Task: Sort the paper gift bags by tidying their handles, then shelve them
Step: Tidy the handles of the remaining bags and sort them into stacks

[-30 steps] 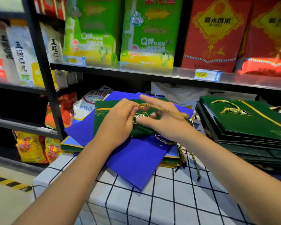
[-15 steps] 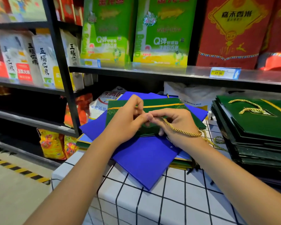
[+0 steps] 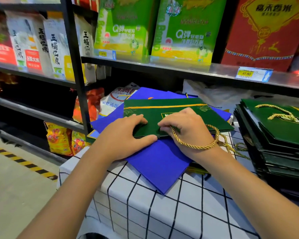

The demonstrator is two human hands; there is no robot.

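Checkered table point(image 3: 162, 213) — right grip point(image 3: 185, 125) pinching cord point(image 3: 197, 145)

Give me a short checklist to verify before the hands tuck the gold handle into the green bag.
1. Left hand lies flat on the green bag, steadying it: ok.
2. Right hand pinches the gold cord handle at the bag's near edge: ok.
3. Cord free to tuck in: not ok, it loops around the right wrist.
4. Second handle already tucked: cannot tell.
5. Bag lies flat on the blue bags: ok.
6. Sorted green stack at the right is ready to receive it: ok.
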